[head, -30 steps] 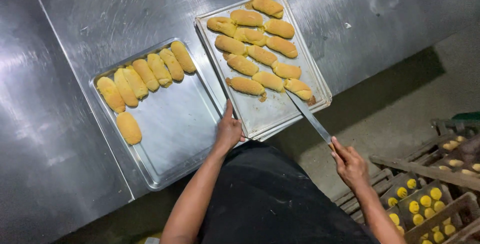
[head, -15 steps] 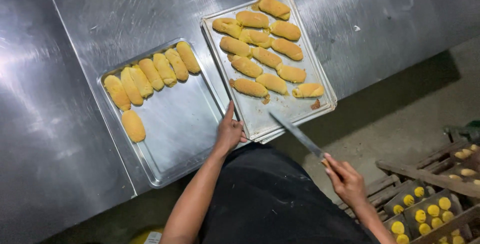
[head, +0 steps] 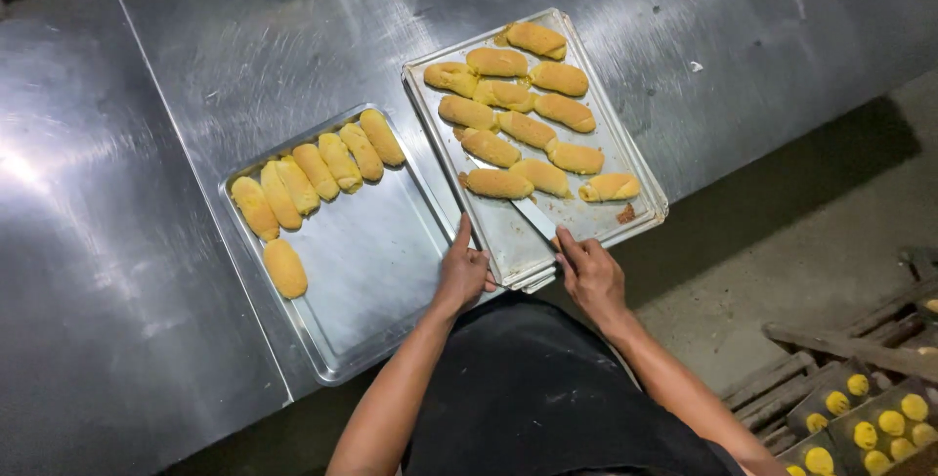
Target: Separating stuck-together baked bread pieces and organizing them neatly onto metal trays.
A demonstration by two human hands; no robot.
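Steel table before us: our left hand steadies the right tray, right hand grips a spatula. We're lifting rolls; next, slide flat under.

No packages, labels, signs or screens anywhere I look. No wrapper, box, sticker, tag or display in front of me; nothing printed or lit shows on any surface in view.
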